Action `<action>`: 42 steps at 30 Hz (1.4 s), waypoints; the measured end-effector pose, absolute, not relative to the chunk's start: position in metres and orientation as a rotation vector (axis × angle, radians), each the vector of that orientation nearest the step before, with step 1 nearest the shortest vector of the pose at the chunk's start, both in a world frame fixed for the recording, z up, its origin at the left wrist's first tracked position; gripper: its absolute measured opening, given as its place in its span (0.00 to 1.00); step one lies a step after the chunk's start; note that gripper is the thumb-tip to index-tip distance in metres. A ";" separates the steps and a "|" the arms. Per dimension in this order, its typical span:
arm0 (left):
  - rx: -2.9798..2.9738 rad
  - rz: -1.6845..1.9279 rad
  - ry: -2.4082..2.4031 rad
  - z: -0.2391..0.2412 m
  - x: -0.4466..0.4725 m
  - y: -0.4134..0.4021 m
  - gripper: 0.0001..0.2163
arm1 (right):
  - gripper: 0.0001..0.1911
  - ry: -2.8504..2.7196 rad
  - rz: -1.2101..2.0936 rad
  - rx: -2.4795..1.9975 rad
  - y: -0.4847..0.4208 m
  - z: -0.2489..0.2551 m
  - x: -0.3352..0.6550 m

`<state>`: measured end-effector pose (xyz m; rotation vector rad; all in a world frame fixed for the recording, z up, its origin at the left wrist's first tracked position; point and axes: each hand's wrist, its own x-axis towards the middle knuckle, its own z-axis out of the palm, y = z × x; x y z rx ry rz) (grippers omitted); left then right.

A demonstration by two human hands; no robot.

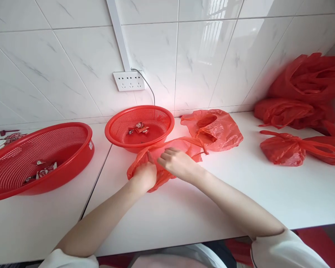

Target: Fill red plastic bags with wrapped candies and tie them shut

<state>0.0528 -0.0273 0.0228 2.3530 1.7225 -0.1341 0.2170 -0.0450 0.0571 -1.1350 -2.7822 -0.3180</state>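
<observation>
Fingers (167,152) of the right hand (178,163) and left hand (145,175) pinch the red bag (185,146), which lies flat on the counter (184,208) just in front of the small basket (159,117). They seem to be working its mouth open; parting thin film calls for a light, rubbing grip.

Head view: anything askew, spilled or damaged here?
Nothing stands out. The large basket and small basket sit upright, a few wrapped sweets inside, none spilled. Left hand and right hand rest on a red bag on the counter.
</observation>
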 end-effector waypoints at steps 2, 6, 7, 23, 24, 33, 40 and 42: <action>2.259 -0.205 1.814 0.036 0.050 -0.030 0.32 | 0.14 -2.876 -0.043 -1.308 -0.033 0.039 0.219; 2.076 -0.230 1.736 0.060 0.022 -0.022 0.22 | 0.24 -2.723 0.511 -1.726 -0.019 0.030 0.246; 2.088 -0.199 1.688 0.063 0.014 -0.019 0.19 | 0.25 -2.705 0.604 -1.749 -0.018 0.034 0.252; 2.551 -0.012 1.234 0.047 -0.006 -0.031 0.46 | 0.53 -2.718 0.573 -1.336 -0.007 0.039 0.254; 2.463 -0.063 1.260 0.043 -0.008 -0.029 0.49 | 0.57 -2.731 0.647 -1.404 -0.005 0.034 0.256; 1.957 0.329 1.058 0.015 -0.024 -0.005 0.45 | 0.64 -2.787 1.071 -1.357 0.016 0.000 0.270; 0.848 0.717 1.196 0.025 -0.028 0.036 0.31 | 0.37 -2.563 1.124 -1.227 -0.002 0.065 0.274; 0.665 0.707 1.118 0.033 -0.027 0.043 0.29 | 0.31 -2.480 1.166 -1.082 -0.009 0.088 0.270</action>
